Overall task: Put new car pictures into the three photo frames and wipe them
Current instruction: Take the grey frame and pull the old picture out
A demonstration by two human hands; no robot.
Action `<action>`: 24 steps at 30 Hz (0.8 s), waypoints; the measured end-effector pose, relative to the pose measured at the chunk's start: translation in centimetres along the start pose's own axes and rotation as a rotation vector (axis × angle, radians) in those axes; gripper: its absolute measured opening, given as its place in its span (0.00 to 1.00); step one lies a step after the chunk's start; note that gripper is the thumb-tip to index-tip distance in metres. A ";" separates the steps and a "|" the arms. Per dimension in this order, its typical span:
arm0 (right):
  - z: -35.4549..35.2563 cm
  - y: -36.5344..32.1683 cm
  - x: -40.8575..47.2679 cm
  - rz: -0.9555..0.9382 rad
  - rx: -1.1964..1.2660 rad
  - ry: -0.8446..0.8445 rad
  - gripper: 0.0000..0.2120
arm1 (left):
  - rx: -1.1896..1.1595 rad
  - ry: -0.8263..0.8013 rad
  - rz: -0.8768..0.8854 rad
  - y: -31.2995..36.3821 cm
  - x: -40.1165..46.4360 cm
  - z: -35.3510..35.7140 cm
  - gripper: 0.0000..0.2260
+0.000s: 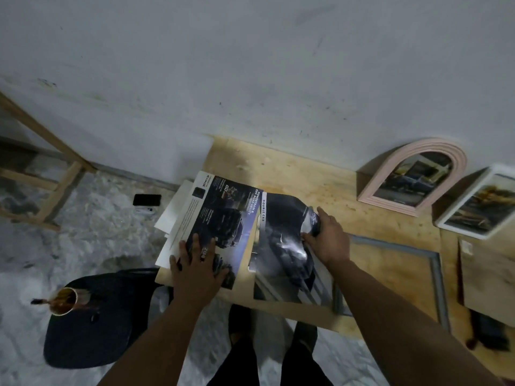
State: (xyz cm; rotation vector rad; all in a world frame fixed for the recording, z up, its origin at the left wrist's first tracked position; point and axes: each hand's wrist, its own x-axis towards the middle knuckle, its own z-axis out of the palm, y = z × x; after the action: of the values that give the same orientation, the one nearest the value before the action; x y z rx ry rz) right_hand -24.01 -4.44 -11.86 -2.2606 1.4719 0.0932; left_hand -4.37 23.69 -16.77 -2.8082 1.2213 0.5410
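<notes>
A car brochure (220,215) with dark truck photos lies at the left end of the plywood table (306,174). My left hand (195,266) presses flat on its near corner, fingers spread. Beside it lies a glossy car picture (281,252) marked "DOUBLE CAB"; my right hand (327,238) grips its curled right edge. A grey rectangular frame (437,277) lies flat on the table, partly under that picture. An arched pink frame (412,179) and a white frame (479,204), each holding a picture, lean against the wall at the back right.
White sheets (174,215) stick out under the brochure. A board (487,280) lies at the table's right end. On the floor left stand a dark stool (94,324) bearing a cup with a brush (65,300), a phone (147,200), and a wooden stand (55,174).
</notes>
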 end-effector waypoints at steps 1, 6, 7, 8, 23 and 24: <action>-0.8 -0.1 0.0 0.038 0.162 -0.032 0.36 | -0.001 0.002 -0.011 0.0 0.1 -0.1 0.39; -6.0 1.0 -0.9 0.253 0.872 -0.385 0.16 | -0.245 0.164 -0.011 2.4 -0.3 -3.9 0.30; -7.1 1.6 -1.2 0.274 0.969 -0.442 0.19 | -0.430 0.183 -0.020 3.4 -0.1 -4.4 0.28; -7.9 2.3 -1.4 0.287 1.048 -0.466 0.20 | -0.647 0.131 -0.041 4.6 -0.1 -5.5 0.28; -10.7 19.1 -11.7 0.582 1.364 -0.026 0.22 | -1.059 -0.380 -0.027 26.4 -3.0 -8.1 0.12; -11.1 20.7 -12.3 0.599 1.365 0.026 0.13 | -1.007 -0.374 0.003 27.4 -3.1 -7.6 0.13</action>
State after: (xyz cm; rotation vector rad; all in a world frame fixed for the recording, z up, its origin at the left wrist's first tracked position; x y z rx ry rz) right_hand -49.62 -5.26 -5.02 -0.7254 1.4453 -0.5797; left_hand -23.63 5.72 -5.67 -3.0951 1.0399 2.0521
